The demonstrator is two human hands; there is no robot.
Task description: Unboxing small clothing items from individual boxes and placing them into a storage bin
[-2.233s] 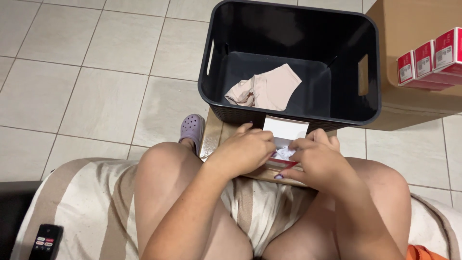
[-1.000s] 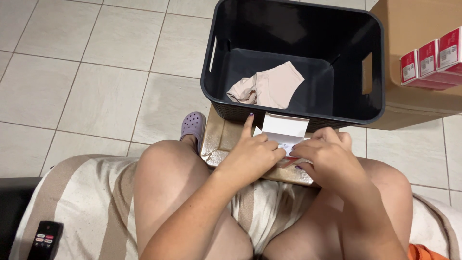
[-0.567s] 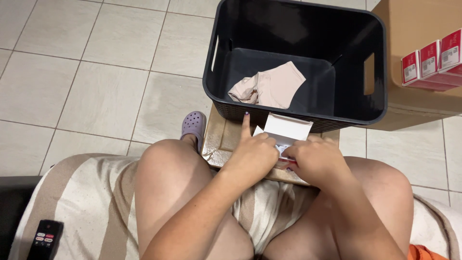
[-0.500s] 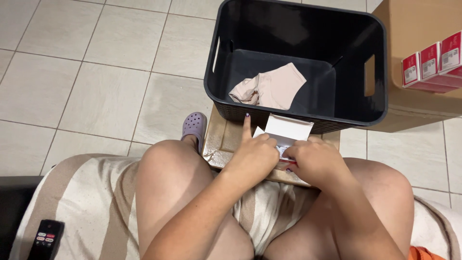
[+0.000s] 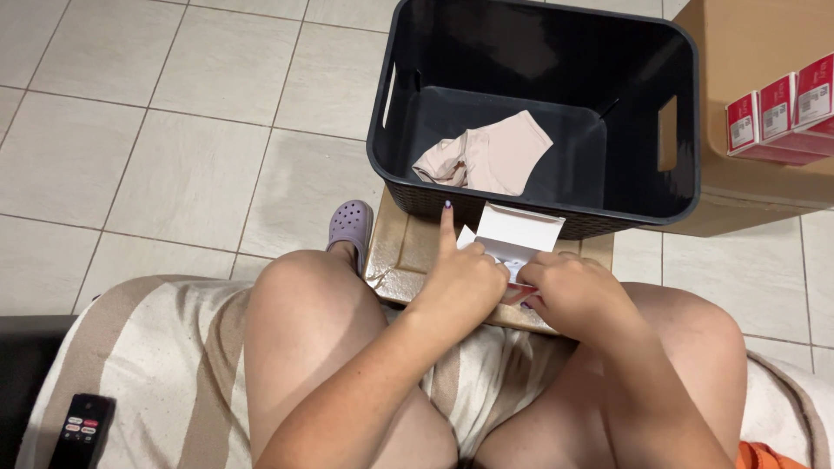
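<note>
A small white carton (image 5: 512,236) with its top flap raised lies on a flat cardboard piece (image 5: 408,252) across my knees. My left hand (image 5: 460,278) grips the carton's left side, index finger stretched out straight toward the bin. My right hand (image 5: 569,291) holds the carton's right side from below. What is inside the carton is hidden by my fingers. Just beyond stands a black plastic bin (image 5: 539,52) with a crumpled beige garment (image 5: 486,156) on its floor.
A brown cardboard box (image 5: 756,52) at the right holds red and white packs (image 5: 782,108). A lilac clog (image 5: 350,224) is on my foot on the tiled floor. A black remote (image 5: 81,430) lies on the striped blanket (image 5: 148,347) at lower left.
Both hands stay on the white carton. My left index finger has stretched out straight, and the carton's flap stands a little higher than before.
</note>
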